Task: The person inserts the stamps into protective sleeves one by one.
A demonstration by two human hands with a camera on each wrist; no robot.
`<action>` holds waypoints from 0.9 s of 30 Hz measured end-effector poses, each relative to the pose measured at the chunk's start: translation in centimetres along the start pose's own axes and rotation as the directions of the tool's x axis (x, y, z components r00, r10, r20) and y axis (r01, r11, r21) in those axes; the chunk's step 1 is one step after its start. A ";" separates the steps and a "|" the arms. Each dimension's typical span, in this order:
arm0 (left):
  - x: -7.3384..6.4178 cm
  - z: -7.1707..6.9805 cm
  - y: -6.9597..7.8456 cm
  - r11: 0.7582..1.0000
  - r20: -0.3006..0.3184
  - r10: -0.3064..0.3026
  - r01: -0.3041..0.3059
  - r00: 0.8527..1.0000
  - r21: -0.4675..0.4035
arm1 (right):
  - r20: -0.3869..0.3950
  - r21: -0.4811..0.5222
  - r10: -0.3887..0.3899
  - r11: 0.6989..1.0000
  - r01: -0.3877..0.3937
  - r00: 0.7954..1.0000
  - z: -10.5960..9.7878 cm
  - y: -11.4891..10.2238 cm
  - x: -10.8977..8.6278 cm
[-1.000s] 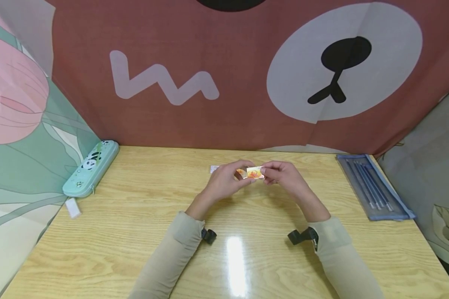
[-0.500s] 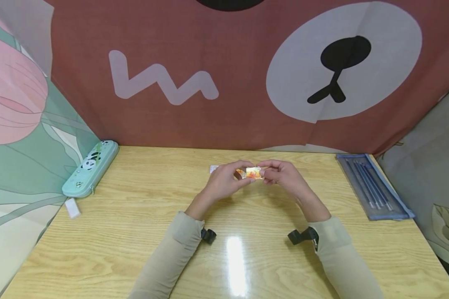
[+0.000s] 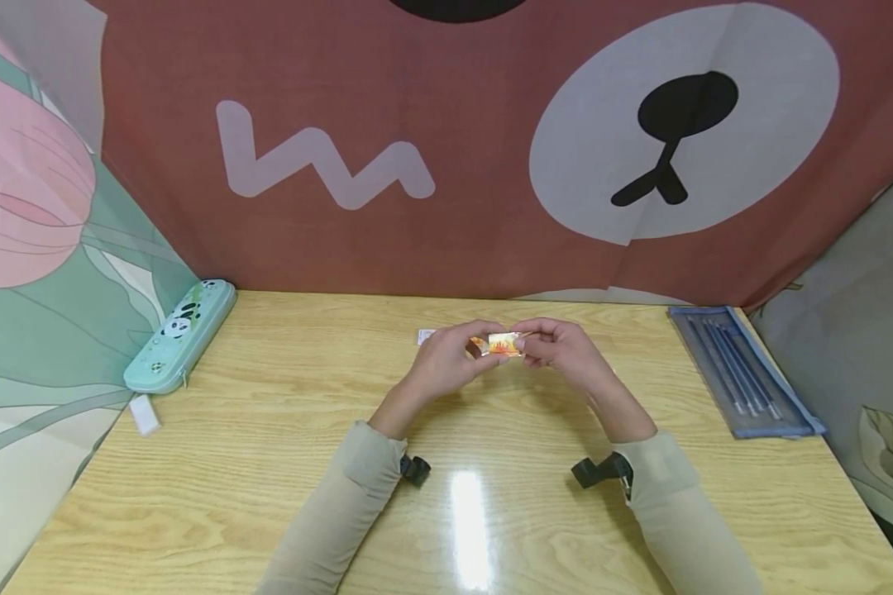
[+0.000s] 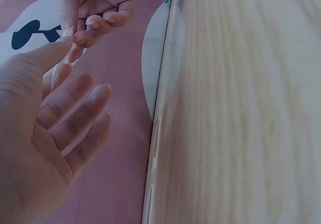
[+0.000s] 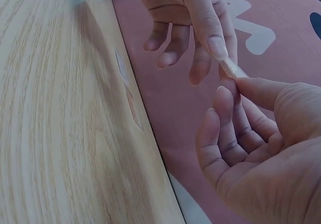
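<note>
Right hand [image 3: 565, 354]: its forefinger has stretched slightly further left along the top of the printed piece [image 3: 503, 344] since the earlier frame, and the piece has slid a touch left with it; both sleeves lie as they did.
Printed piece: held up between the two hands, above the rear part of the counter [image 3: 268, 463], its orange-and-yellow face towards the head camera. Paper, film or packet, I cannot tell.
Left hand [image 3: 449, 357]: pinches the left part between thumb and forefinger; its other fingers are spread loosely, touching nothing.
Right grip: thumb and fingertips pinch the right part, the remaining fingers curled underneath.
Slips on the counter: one whitish slip [image 3: 425, 335] and one orange slip [image 5: 133, 107] lie flat near the back edge, behind the left hand.
Further off: a mint panda pencil case [image 3: 174, 347] at the left, a blue mesh pouch [image 3: 744, 376] at the right.
Handling: the step looks like fine fingertip work on the piece. Best, I judge, to keep the left pinch firm and low, let only the right fingertips shift, and stay near the edges; the thin piece would probably crease under a hard squeeze or uneven pull.
</note>
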State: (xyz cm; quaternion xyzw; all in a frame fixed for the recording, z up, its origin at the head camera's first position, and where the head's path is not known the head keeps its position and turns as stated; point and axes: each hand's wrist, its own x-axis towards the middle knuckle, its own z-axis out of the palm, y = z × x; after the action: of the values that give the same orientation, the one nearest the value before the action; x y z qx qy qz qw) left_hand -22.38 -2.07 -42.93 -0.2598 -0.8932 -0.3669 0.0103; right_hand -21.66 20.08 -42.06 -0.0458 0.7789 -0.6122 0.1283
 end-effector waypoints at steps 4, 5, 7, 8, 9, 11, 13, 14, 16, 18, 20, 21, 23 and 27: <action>0.0 0.0 0.0 1.000 0.001 -0.001 0.001 1.000 -0.002 | 0.001 -0.006 0.005 1.000 -0.005 1.000 0.0 0.0 0.0; 0.0 0.0 0.0 1.000 0.001 -0.002 0.002 1.000 -0.003 | 0.003 -0.007 0.007 1.000 -0.007 1.000 0.0 -0.1 -0.1; 0.0 0.0 0.0 1.000 -0.003 -0.002 0.002 1.000 -0.004 | 0.005 -0.009 0.011 1.000 -0.011 1.000 0.0 -0.1 -0.1; 0.0 0.0 0.0 1.000 -0.008 0.000 0.000 1.000 -0.003 | 0.005 -0.007 0.013 1.000 -0.013 1.000 0.0 -0.1 -0.1; 0.0 0.0 0.0 1.000 -0.015 0.001 -0.001 1.000 -0.001 | 0.006 -0.006 0.013 1.000 -0.013 1.000 -0.1 -0.1 -0.1; 0.0 0.1 0.0 1.000 -0.029 0.008 -0.008 1.000 0.007 | 0.006 -0.004 0.016 1.000 -0.016 1.000 -0.2 -0.1 -0.1; 0.0 0.2 -0.1 1.000 -0.034 0.012 -0.011 0.999 0.028 | 0.003 0.004 0.018 1.000 -0.018 1.000 -0.3 -0.1 -0.1; 0.1 0.3 -0.1 0.999 -0.035 0.013 -0.012 0.999 0.043 | 0.001 0.009 0.019 1.000 -0.019 1.000 -0.4 -0.1 -0.1; 0.1 0.4 0.0 0.998 -0.035 0.012 -0.009 0.999 0.068 | -0.002 0.012 0.018 1.000 -0.018 1.000 -0.5 -0.2 -0.2; 0.0 0.5 0.0 0.996 -0.039 0.006 -0.002 0.999 0.086 | 0.000 0.013 0.012 1.000 -0.012 1.000 -0.7 -0.3 -0.3; 0.0 0.5 0.1 0.996 -0.052 0.005 0.000 0.999 0.090 | 0.005 0.006 0.000 1.000 0.000 1.000 -1.0 -0.5 -0.4; 0.0 0.4 0.2 0.996 -0.057 0.007 -0.002 0.998 0.092 | 0.004 0.003 -0.009 1.000 0.009 1.000 -1.2 -0.7 -0.4; 0.0 0.3 0.3 0.995 -0.061 0.013 -0.007 0.998 0.102 | -0.007 -0.009 -0.023 1.000 0.023 1.000 -1.7 -0.9 -0.7; 0.4 -0.1 0.5 0.990 -0.065 0.043 -0.034 0.997 0.139 | -0.032 -0.051 -0.040 0.998 0.039 0.999 -2.8 -1.0 -1.2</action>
State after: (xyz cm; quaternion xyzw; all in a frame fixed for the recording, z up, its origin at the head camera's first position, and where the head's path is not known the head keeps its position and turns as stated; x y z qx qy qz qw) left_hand -22.52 -1.60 -42.43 -0.2632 -0.9103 -0.3127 0.0654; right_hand -21.30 22.75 -40.35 -0.0542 0.7950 -0.5955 0.1020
